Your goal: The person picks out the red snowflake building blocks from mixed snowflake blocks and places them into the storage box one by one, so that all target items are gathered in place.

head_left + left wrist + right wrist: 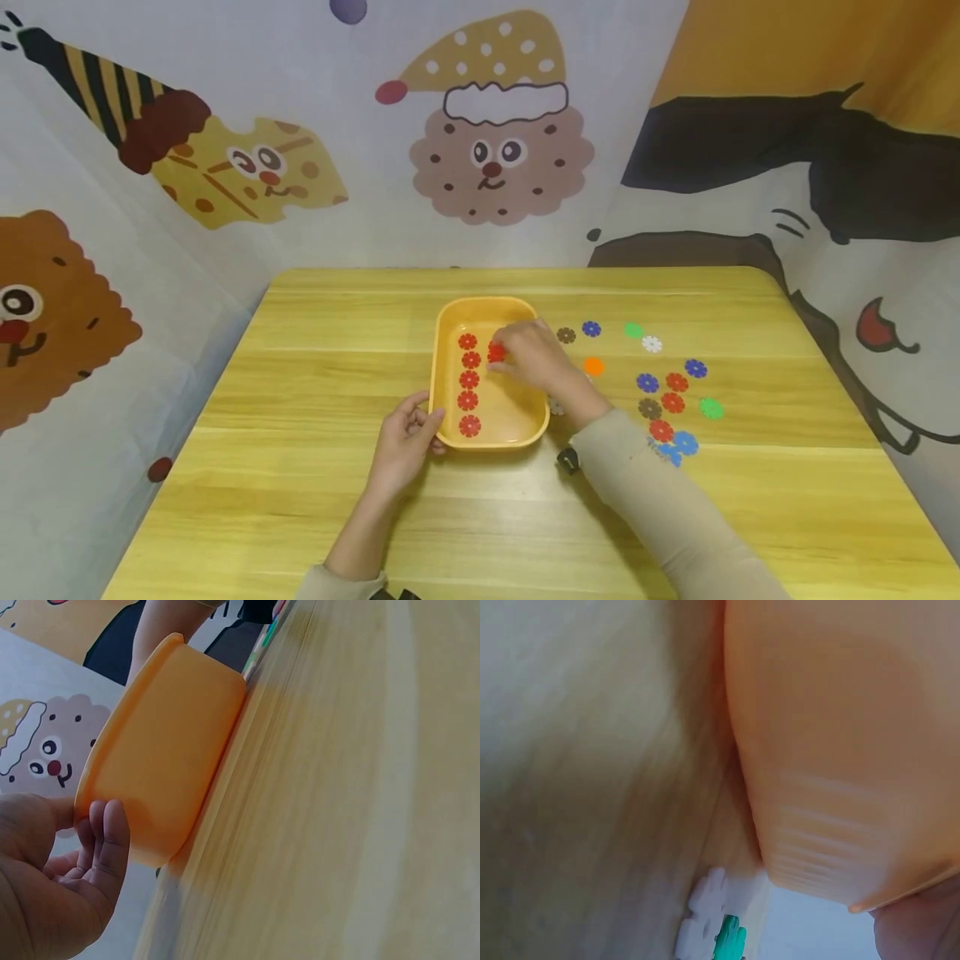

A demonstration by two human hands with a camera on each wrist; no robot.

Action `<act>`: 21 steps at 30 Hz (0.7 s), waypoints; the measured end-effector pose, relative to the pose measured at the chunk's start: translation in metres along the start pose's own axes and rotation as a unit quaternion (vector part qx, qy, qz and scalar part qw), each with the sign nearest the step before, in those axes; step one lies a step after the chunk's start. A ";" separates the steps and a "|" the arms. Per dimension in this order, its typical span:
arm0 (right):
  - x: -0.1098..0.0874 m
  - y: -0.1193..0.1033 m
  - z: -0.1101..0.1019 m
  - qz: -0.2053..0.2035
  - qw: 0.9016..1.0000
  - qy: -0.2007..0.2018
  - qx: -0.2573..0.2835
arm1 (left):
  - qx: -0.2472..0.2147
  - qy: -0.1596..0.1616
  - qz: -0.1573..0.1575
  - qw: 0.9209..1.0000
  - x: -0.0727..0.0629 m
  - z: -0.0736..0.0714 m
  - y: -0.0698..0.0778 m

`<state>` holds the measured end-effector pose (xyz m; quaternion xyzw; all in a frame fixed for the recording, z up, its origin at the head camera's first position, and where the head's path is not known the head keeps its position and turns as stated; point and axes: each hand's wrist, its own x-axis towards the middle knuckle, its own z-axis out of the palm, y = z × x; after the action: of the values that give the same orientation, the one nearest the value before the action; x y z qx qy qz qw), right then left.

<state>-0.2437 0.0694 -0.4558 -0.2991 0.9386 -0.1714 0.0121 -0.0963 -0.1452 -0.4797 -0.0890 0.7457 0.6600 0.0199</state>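
Note:
An orange plastic tray (491, 417) sits on the table, with a column of several red snowflake discs (468, 380) along its left side. My left hand (405, 437) grips the tray's near left corner; the left wrist view shows the thumb at the rim and the curled fingers against the outer wall. Reaching over the tray's right side, my right hand (534, 354) pinches a red snowflake disc (496, 352) low inside the tray, beside the top of the column. The fingers partly cover that disc. In the right wrist view the tray's outer wall (840, 735) hides most of this hand.
Right of the tray lie loose snowflake discs: blue (647, 383), brown (649, 408), red (677, 382), green (711, 407), white (652, 343), light blue (685, 442) and orange (593, 367). A few lie close by the tray, partly behind the right arm. A cartoon-printed cloth (322, 242) hangs behind the table.

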 end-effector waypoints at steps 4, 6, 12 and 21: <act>-0.001 0.001 0.003 -0.001 1.000 0.002 -0.005 | -0.003 0.000 0.002 1.000 0.000 0.000 -0.001; -0.001 0.002 0.004 -0.006 1.000 0.003 -0.004 | -0.004 0.001 0.002 1.000 0.000 0.000 -0.001; -0.001 0.004 0.004 -0.016 1.000 0.004 0.008 | -0.003 0.001 0.002 1.000 0.000 0.000 -0.001; -0.002 0.005 0.003 -0.034 0.999 -0.010 0.016 | -0.003 -0.001 0.017 1.000 0.000 0.001 -0.001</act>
<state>-0.2441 0.0735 -0.4605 -0.3326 0.9249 -0.1833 0.0203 -0.0964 -0.1447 -0.4810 -0.0757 0.7450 0.6627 0.0096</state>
